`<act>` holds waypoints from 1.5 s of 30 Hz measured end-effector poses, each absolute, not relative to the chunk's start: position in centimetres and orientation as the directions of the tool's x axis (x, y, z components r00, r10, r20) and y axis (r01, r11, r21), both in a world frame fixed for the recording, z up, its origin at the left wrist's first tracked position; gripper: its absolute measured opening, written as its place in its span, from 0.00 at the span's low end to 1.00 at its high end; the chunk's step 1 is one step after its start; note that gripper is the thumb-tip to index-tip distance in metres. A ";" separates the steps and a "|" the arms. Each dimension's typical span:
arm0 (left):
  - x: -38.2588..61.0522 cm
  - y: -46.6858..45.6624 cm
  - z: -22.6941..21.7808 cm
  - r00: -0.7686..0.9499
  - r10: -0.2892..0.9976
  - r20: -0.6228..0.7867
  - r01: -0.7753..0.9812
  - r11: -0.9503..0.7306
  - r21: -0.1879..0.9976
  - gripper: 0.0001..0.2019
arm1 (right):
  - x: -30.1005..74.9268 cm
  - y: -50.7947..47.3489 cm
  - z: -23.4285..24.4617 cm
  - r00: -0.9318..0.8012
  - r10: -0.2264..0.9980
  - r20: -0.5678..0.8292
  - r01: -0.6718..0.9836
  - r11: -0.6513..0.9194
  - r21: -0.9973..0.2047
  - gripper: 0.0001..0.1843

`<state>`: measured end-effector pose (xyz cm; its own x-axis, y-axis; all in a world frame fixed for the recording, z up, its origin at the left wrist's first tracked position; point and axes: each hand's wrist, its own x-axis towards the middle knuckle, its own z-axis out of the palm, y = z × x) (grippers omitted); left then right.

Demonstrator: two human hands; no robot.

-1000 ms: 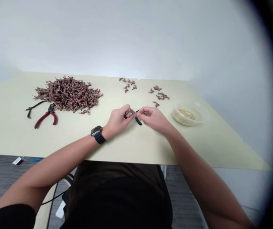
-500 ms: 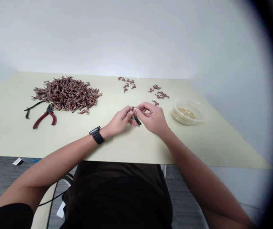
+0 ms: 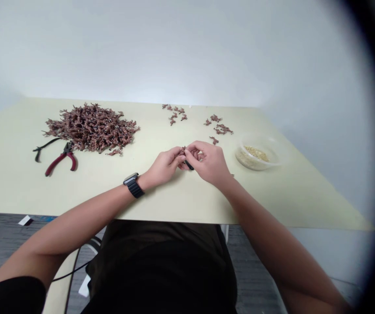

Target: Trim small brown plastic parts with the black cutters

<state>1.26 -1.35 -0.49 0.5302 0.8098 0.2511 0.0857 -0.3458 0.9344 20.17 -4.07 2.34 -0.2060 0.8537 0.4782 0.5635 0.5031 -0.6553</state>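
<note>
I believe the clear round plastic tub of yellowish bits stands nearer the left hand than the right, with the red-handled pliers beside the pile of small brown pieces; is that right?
Not quite: the head view shows the clear tub nearer the right hand. The red-handled pliers do lie beside the brown pile.

Head-height view, forward and down across table [image 3: 180, 200]

One brown heap [image 3: 92, 128], one bowl [image 3: 248, 163] and one watch [image 3: 134, 186] show.
</note>
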 end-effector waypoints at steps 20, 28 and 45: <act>1.0 -1.2 -0.3 0.541 0.784 0.304 0.115 -0.427 0.897 0.20 | 20.7 -3.8 2.5 -0.246 0.851 0.463 0.591 0.511 -0.624 0.08; 1.0 -1.3 -0.1 0.543 0.783 0.302 0.139 -0.439 0.887 0.18 | 20.6 -3.8 2.6 -0.232 0.853 0.467 0.596 0.504 -0.625 0.08; -0.5 0.0 -2.3 0.541 0.585 0.604 0.432 -0.810 0.397 0.23 | 20.2 -3.3 1.8 -0.269 0.963 0.009 0.008 0.011 -1.000 0.17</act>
<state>-0.55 -0.02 -2.25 0.5407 0.5852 0.6044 0.4322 -0.8096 0.3972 20.23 -3.32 1.83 -0.2687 0.9632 0.0086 0.0082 0.0112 -0.9999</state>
